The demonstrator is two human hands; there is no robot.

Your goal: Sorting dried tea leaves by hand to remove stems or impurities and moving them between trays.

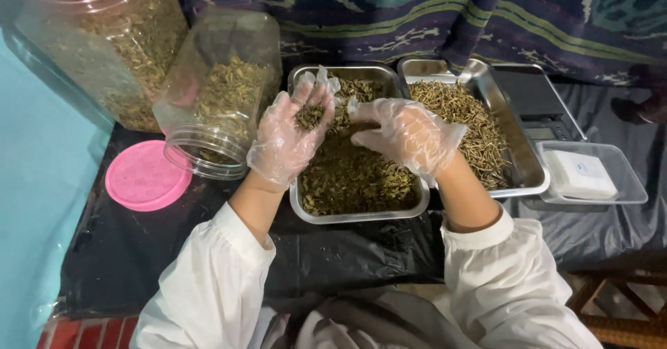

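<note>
We cup pinch of dried herbs (310,116) in left hand (288,137), palm up, fingers curled round it. Right hand (406,132) hovers loosely open above near steel tray (361,213), holding nothing. Tray full of same herbs. Tilted open jar (215,92) just left of left hand, pink lid (146,177) near it. Step looks like sorting handful; next move calls for steady cupped palm, short carry left to jar mouth.
</note>
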